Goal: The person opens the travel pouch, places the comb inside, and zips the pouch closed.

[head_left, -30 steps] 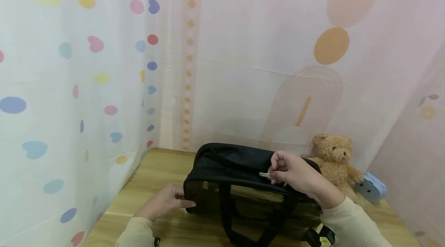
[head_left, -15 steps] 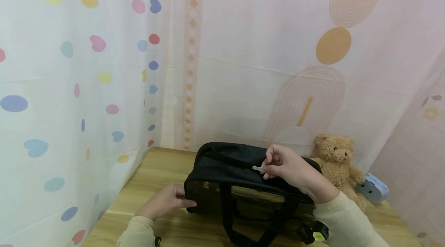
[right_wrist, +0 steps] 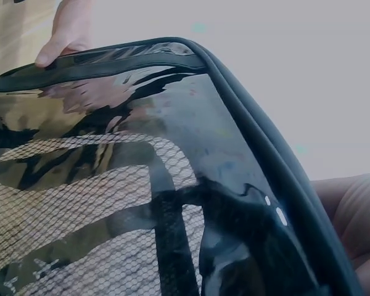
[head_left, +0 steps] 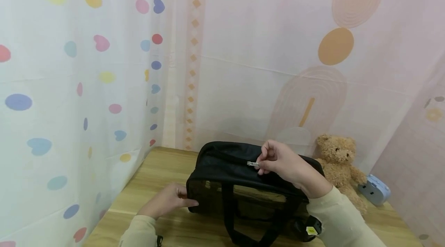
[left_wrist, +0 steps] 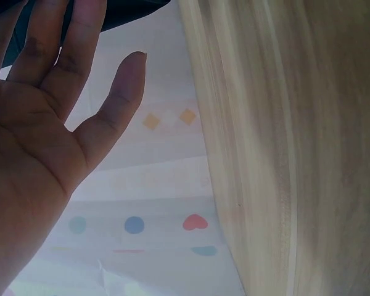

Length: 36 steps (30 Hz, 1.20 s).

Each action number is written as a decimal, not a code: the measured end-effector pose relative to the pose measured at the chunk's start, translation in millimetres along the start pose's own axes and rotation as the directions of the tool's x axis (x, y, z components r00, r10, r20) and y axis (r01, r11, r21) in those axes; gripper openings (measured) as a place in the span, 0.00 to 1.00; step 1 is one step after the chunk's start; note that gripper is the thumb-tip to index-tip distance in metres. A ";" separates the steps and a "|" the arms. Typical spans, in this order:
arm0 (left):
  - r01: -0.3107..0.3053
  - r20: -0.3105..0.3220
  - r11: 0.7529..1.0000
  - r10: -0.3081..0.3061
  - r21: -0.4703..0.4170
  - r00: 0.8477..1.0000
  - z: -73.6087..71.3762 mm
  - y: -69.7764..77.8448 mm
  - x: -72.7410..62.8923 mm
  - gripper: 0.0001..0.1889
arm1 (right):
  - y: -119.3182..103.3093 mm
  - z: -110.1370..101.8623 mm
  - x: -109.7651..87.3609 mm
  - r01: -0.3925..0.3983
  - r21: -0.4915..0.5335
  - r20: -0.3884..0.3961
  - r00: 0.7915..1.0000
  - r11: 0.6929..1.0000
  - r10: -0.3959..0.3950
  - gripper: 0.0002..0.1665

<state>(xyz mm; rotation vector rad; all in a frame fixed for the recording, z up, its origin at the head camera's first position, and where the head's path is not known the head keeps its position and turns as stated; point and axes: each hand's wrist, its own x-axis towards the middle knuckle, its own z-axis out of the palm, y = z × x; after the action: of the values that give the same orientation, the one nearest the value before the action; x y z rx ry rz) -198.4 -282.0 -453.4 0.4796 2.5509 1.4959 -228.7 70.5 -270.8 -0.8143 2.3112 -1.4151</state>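
A black zip-up bag (head_left: 212,175) with a see-through front panel and a strap handle (head_left: 227,208) stands on the wooden table. On its top, my right hand (head_left: 283,164) pinches the metal zipper pull (head_left: 252,164) between thumb and fingers. At the bag's left end, my left hand (head_left: 170,200) holds the side, thumb on the front and fingers behind the edge. In the left wrist view, the left hand's fingers (left_wrist: 74,52) reach up to the dark bag's edge. The right wrist view shows mesh (right_wrist: 98,197) and dark straps at the clear panel.
A brown teddy bear (head_left: 338,162) sits behind the bag's right end, with a light blue boxy object (head_left: 375,190) beside it. A dark item with a yellow label (head_left: 311,230) is near my right sleeve. Patterned curtains (head_left: 236,85) enclose the table (head_left: 163,162).
My right hand has moved leftward and slightly back along the bag's top with the zipper pull. My left hand keeps its place at the bag's left end.
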 end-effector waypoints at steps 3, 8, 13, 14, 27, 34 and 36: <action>-0.005 -0.001 1.000 0.005 0.006 1.000 0.3 0.0 -0.8 0.11 | -0.7 1.6 2.6 0.003 0.003 -0.010 1.000 1.000 -0.003 0.09; -0.020 -0.004 1.000 0.020 0.013 1.000 1.0 -0.7 -0.2 0.10 | -2.8 6.3 5.5 0.009 -0.002 -0.031 0.999 1.000 -0.009 0.10; -0.019 -0.010 1.000 0.019 -0.009 1.000 2.1 -1.0 0.5 0.07 | -6.4 12.3 9.6 0.038 -0.026 -0.045 0.998 0.999 -0.039 0.11; -0.014 -0.011 1.000 0.013 -0.013 1.000 2.1 -0.9 0.6 0.07 | -7.0 13.6 10.6 0.043 -0.027 -0.046 0.998 0.999 -0.045 0.12; -0.004 -0.003 1.000 0.004 0.012 1.000 1.2 1.5 0.0 0.12 | -12.1 26.0 23.4 0.071 -0.033 -0.056 0.996 0.997 -0.072 0.12; -0.007 -0.015 1.000 0.007 0.026 1.000 4.0 3.5 0.2 0.15 | -12.4 31.6 33.8 0.065 -0.044 -0.056 0.996 0.997 -0.067 0.12; -0.009 -0.019 1.000 0.009 0.021 1.000 4.2 4.2 -0.2 0.14 | -13.6 33.6 36.6 0.061 -0.041 -0.052 0.997 0.997 -0.063 0.12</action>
<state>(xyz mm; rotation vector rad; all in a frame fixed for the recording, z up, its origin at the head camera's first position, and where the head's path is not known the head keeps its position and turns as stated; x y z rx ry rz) -196.2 -276.7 -451.8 0.4827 2.5848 1.4854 -235.6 19.5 -273.2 -0.8774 2.3800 -1.4373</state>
